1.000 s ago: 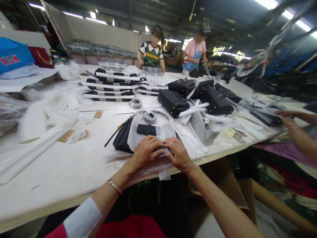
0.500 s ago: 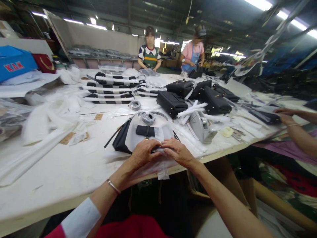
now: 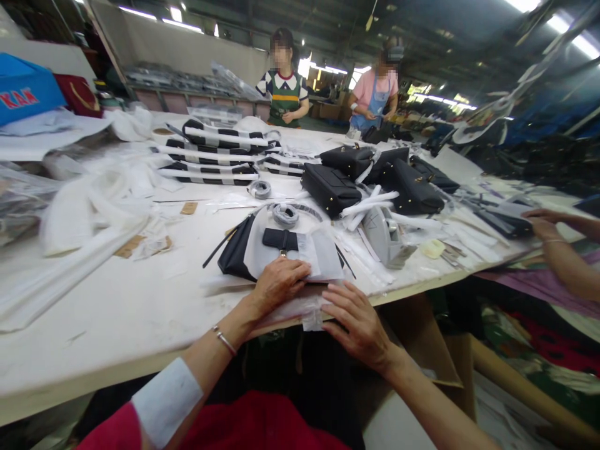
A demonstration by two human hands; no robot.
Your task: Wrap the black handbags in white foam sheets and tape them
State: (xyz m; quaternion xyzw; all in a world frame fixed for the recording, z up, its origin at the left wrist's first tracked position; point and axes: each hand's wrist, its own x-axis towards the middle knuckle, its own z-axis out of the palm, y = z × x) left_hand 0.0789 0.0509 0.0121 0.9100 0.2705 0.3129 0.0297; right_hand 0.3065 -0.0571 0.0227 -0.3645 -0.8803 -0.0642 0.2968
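A black handbag (image 3: 232,253) lies on the table, with white wrapping paper (image 3: 255,259) over its front. Its black flap strap with a small buckle (image 3: 282,253) shows through. Across the bag's near edge rests my left hand (image 3: 284,281), its fingers laid over the paper and not visibly gripping. To the right, at the table edge, my right hand (image 3: 354,322) is open with fingers apart, close beside a clear plastic strip (image 3: 312,315) that hangs over the edge; whether it touches the strip I cannot tell. A wrapped coiled strap (image 3: 285,215) sits at the bag's top.
Behind the bag are a stack of wrapped black bags (image 3: 210,169), several black handbags (image 3: 330,190) and a grey tape dispenser (image 3: 382,234). White foam sheeting (image 3: 79,212) covers the left. A co-worker's hands (image 3: 544,222) work at right; two people stand across the table.
My right hand has come off the bag, moving down and right toward the table edge, and its fingers have spread. My left hand stays on the bag's near edge.
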